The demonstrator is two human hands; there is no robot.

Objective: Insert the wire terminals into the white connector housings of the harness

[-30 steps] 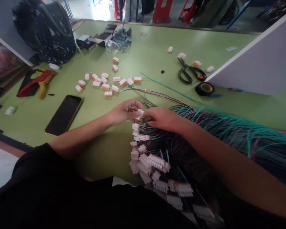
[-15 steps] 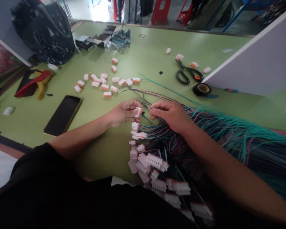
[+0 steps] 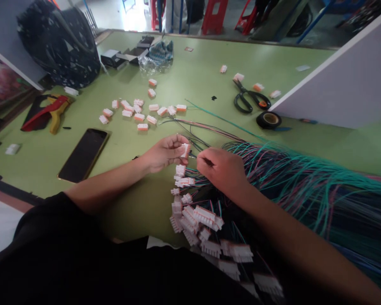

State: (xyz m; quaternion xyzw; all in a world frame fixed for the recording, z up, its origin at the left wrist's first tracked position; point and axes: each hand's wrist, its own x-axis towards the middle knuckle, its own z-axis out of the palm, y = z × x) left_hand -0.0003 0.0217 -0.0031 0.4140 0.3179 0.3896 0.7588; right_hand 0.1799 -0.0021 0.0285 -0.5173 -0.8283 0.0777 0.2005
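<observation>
My left hand [image 3: 168,154] pinches a white and orange connector [image 3: 185,150] between thumb and fingers. Just right of it, my right hand [image 3: 222,169] is closed, its fingertips by a dark wire end [image 3: 193,156]; its grip on the wire is too small to make out fully. Thin green, pink and dark wires [image 3: 292,169] fan out to the right, partly under my right arm. Below the hands lie several wired white connectors [image 3: 206,216]. Loose orange and white connectors [image 3: 139,117] are scattered beyond my left hand.
A phone [image 3: 83,155] lies left of my left hand, with red and yellow pliers [image 3: 47,113] beyond it. Black scissors [image 3: 243,103] and a tape roll [image 3: 268,120] sit at the back right, near a pale panel [image 3: 343,84]. Small boxes [image 3: 113,58] stand at the back.
My right hand has moved slightly down and turned, its fingers now curled more tightly. My left hand still holds the connector in nearly the same place.
</observation>
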